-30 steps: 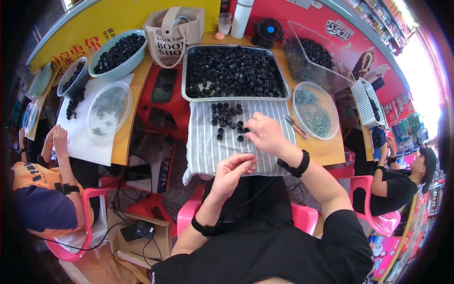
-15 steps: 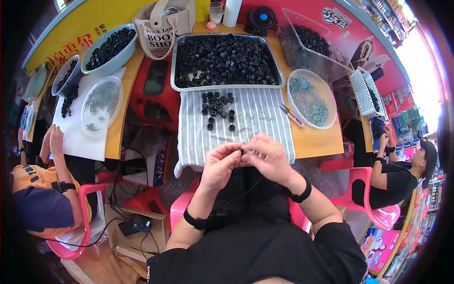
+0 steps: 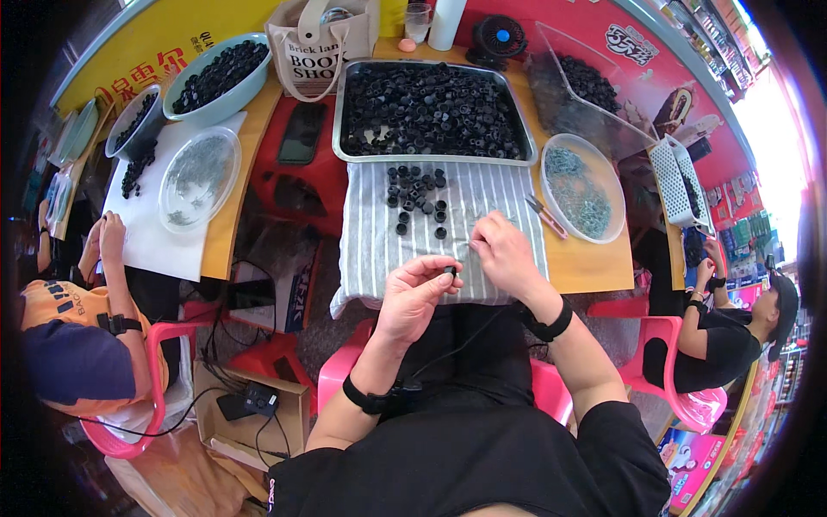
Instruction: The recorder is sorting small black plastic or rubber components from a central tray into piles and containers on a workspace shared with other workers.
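Pinched on a black cap (image 3: 450, 270): that's the left hand (image 3: 409, 297), over the near part of the striped cloth (image 3: 369, 237). Right hand (image 3: 506, 257) is just right, fingertips bunched, can't tell if they're holding anything. Loose caps (image 3: 417, 191) lie farther off, then a heaped tray (image 3: 435, 160).

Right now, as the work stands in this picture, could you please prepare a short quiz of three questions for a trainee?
1. Which hand holds a small black piece between its fingertips?
2. True or false: loose black caps lie on the striped cloth, outside the metal tray.
3. Where is the pink-handled tool?
A) inside the metal tray
B) beside the right-hand clear tub
C) inside the tan bag

Key: 1. The left hand; 2. True; 3. B
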{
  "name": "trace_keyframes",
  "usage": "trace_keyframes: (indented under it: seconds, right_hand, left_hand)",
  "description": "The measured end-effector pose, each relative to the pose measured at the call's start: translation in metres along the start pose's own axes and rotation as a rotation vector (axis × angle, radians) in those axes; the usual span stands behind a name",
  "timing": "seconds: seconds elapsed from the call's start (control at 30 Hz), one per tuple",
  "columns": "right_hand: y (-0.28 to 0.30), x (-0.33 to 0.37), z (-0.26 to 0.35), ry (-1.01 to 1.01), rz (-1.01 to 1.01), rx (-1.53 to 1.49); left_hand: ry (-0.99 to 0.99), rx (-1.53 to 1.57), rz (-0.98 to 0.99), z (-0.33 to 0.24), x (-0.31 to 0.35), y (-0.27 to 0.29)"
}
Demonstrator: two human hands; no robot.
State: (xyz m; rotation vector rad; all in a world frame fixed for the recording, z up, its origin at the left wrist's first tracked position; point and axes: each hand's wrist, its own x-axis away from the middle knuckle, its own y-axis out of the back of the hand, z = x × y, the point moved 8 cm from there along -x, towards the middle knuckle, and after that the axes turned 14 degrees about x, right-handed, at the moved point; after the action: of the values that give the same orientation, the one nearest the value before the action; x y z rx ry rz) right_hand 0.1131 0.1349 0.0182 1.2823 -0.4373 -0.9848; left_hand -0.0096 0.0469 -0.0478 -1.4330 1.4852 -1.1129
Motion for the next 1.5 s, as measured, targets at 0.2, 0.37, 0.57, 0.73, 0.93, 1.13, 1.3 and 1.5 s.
trace_keyframes:
  seconds: [0.2,0.37,0.57,0.73,0.93,1.13,1.3,1.5]
  right_hand:
    - [0.001,-0.01,-0.009,-0.166,0.138,-0.357]
    - [0.0,-0.059,0.029,0.106,0.083,-0.035]
    - [-0.027,-0.102,0.056,0.249,0.219,0.38]
    - [-0.02,-0.081,0.048,0.219,0.296,0.316]
    - [0.003,-0.048,0.019,0.204,0.154,-0.094]
    - [-0.01,-0.08,-0.003,-0.071,0.055,-0.464]
    - [-0.017,-0.097,0.014,0.009,-0.042,-0.364]
    - [-0.016,-0.102,0.011,0.022,-0.177,-0.313]
  left_hand:
    - [0.009,0.015,-0.011,-0.001,-0.001,0.0]
    - [0.024,0.045,-0.011,0.001,-0.002,0.0]
    - [0.013,0.026,0.008,0.004,-0.001,0.002]
    - [0.017,0.021,0.006,0.003,0.001,0.005]
    - [0.033,0.018,0.008,0.003,-0.002,0.002]
    - [0.029,0.009,0.013,0.001,-0.003,0.001]
    - [0.027,0.033,0.006,0.001,-0.002,0.001]
    - [0.048,0.068,0.001,0.002,-0.001,0.002]
